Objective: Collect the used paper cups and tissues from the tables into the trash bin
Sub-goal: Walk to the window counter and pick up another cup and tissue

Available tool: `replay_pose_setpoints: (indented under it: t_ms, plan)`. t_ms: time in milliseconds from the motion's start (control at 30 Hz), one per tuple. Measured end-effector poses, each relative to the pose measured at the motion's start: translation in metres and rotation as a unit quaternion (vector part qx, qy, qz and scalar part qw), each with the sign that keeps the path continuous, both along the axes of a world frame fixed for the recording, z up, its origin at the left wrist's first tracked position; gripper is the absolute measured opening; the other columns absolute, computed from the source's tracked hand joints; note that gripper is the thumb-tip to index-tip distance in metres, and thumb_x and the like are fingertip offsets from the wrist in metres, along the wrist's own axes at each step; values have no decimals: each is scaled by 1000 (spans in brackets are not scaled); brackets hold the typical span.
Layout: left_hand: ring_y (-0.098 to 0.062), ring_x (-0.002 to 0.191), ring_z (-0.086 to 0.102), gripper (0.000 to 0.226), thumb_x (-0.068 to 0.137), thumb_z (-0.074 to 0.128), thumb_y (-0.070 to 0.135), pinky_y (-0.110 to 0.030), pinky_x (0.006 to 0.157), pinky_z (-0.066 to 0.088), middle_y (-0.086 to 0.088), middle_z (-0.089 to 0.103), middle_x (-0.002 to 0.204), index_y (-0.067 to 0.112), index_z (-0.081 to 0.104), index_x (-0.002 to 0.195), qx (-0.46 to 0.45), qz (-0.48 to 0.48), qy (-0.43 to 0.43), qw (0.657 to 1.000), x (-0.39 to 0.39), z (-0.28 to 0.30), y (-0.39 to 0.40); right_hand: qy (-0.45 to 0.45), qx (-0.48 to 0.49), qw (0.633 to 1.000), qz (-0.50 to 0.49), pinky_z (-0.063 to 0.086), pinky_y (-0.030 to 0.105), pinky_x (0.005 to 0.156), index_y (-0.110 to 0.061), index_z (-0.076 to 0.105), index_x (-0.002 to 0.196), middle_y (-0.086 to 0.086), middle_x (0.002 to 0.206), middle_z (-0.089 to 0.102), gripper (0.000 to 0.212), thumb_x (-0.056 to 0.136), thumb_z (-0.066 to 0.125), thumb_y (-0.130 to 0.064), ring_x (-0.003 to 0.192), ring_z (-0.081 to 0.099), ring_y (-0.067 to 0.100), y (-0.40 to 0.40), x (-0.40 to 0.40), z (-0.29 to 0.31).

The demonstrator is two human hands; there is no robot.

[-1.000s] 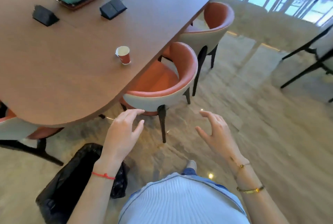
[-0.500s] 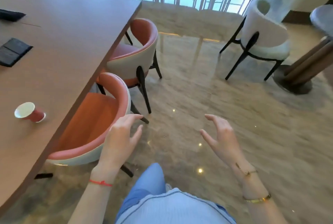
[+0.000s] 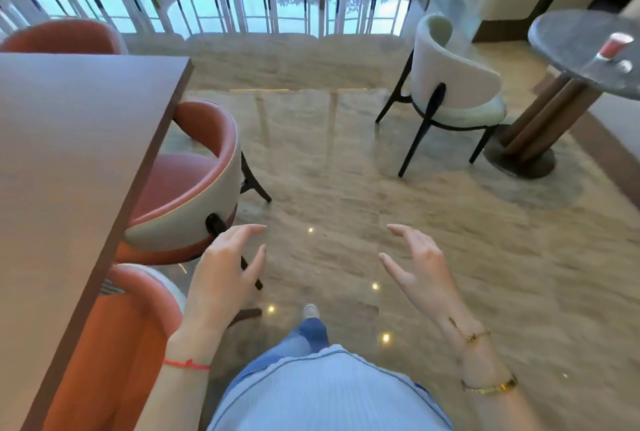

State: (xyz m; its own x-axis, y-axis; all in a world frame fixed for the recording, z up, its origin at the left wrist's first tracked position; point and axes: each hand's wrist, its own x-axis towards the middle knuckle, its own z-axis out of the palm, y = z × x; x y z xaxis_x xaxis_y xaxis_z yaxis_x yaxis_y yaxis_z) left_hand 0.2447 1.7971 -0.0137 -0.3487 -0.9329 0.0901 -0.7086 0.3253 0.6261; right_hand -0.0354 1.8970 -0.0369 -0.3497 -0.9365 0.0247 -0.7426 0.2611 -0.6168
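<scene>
Both hands empty (left hand (image 3: 225,271), right hand (image 3: 419,274)); blurred, probably paper cup (image 3: 613,45) on round table (image 3: 568,46).

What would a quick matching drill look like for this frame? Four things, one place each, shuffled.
Column one:
1. red paper cup
2. white chair
3. left hand
4. long wooden table

Column two:
A. along the left edge of the view
B. on the round table, far right
C. open, in front of the orange chair
D. on the floor beside the round table

Pairs: 1-B, 2-D, 3-C, 4-A
</scene>
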Motion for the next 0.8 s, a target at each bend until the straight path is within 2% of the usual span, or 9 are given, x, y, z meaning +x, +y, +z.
replay_pose_setpoints:
  t_ms: [167,300,500,667,800]
  plan:
    - [-8,110,59,31,89,64,23,-29,97,48,9,64,117,22,62,120,-8,-39,4,999,-38,15,-104,3,-17,999,-38,28,15,99,-18,55,126,-3,122,60,45,84,70,-27,121,48,13,-94,-33,10]
    - [-9,109,60,31,88,66,21,-23,95,44,7,65,117,20,63,119,-7,-60,-10,998,-66,25,-179,0,-12,998,-56,26,13,98,-16,55,126,-2,122,60,46,84,70,-26,121,48,14,-158,-56,12]
    - [-17,107,63,30,87,67,16,-39,91,52,3,66,114,16,64,117,-5,-59,-15,998,-113,17,-285,-8,-7,998,-56,28,16,98,-22,54,127,-8,122,58,46,84,68,-30,121,46,9,-259,-99,-4]
    - [-16,110,60,31,87,67,15,-37,94,49,3,65,117,16,64,118,-1,-48,-8,999,-170,9,-387,-17,-8,999,-49,34,22,98,-23,54,124,-8,120,59,44,84,69,-30,119,48,10,-369,-158,-9]
    - [-17,109,61,30,87,67,14,-38,95,49,2,65,115,15,65,117,-3,-40,-3,999,-224,16,-481,-22,-10,999,-37,31,20,99,-24,54,126,-9,122,58,45,85,68,-33,120,46,8,-468,-218,1]
